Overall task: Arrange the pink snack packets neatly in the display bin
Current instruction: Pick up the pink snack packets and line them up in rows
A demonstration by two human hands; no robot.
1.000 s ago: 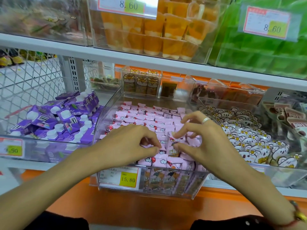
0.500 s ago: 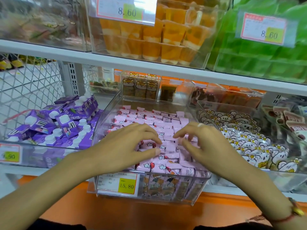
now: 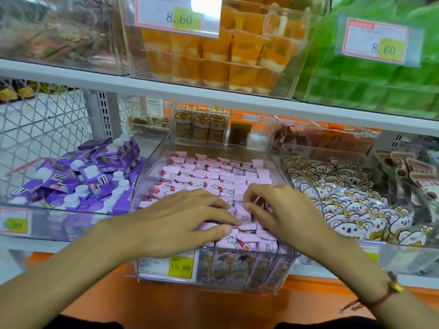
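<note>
Both hands lie on the pink snack packets [image 3: 202, 173] in the clear display bin [image 3: 154, 162]: the left hand [image 3: 175, 217] flat with fingers extended, the right hand [image 3: 282, 210] with fingertips curled onto a packet. Purple cartons [image 3: 95, 172] fill the bin beside it.

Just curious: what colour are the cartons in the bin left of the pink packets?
Purple cartons with white caps, head view.

Both hands cover the front rows of small pink snack packets [image 3: 204, 173] in the clear plastic display bin [image 3: 152, 160], so whether the left hand [image 3: 175, 217] or right hand [image 3: 282, 210] grips one can't be told. Small print on the white-and-yellow price tag [image 3: 167, 267] is too blurred to read. Left-edge price label [image 3: 13, 222] is cut off, showing only "90".
</note>
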